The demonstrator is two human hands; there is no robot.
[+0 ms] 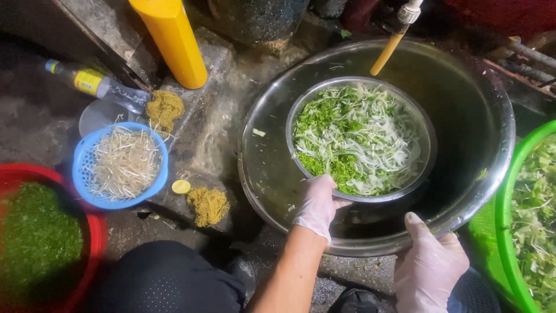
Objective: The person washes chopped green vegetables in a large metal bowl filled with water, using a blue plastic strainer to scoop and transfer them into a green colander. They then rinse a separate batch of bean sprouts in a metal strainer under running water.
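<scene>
Outdoor food-prep spot, steel basins (272, 191), vegetable baskets (81, 168), concrete ground (214, 133)

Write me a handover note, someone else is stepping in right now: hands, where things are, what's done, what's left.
Left hand, gloved, grips the near rim of the small bowl.
Right hand, gloved, rests on the big basin rim.
Small bowl, full of shredded greens, sits inside the basin, under the hose.
Done: greens are cut and in the bowl.
Left: bowl not yet lifted out; no water visibly running.
</scene>
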